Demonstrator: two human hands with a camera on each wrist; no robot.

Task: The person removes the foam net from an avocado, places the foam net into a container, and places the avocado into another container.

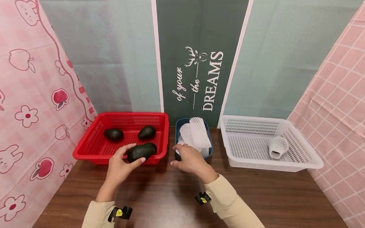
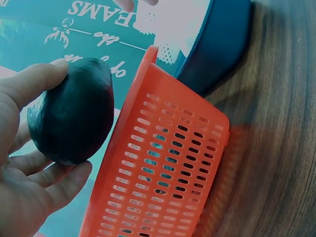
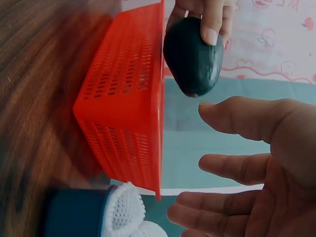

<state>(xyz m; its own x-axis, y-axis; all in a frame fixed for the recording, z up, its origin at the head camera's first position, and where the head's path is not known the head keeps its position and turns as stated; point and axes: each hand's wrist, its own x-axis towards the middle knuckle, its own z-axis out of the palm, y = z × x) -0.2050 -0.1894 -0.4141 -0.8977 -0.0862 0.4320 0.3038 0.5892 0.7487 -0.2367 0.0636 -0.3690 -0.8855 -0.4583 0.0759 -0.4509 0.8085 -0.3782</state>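
My left hand (image 1: pixel 118 168) holds a dark green avocado (image 1: pixel 141 152) between thumb and fingers, above the front rim of the red basket (image 1: pixel 92 158). In the left wrist view the same avocado (image 2: pixel 74 113) is off the basket, gripped at its sides. Two more avocados, one on the left (image 1: pixel 113 134) and one on the right (image 1: pixel 147 132), lie in the red basket. My right hand (image 1: pixel 191 160) hovers by the front of the blue container (image 1: pixel 211 149), its fingers apart and holding nothing in the right wrist view. White foam net sleeves (image 1: pixel 199 132) fill that container.
To the right stands a white basket (image 1: pixel 246 162) with a foam net sleeve (image 1: pixel 278 146) inside; something dark shows at its opening. The baskets stand on a brown wooden table (image 1: pixel 161 202). Printed cloths (image 1: pixel 132 55) hang behind and at both sides.
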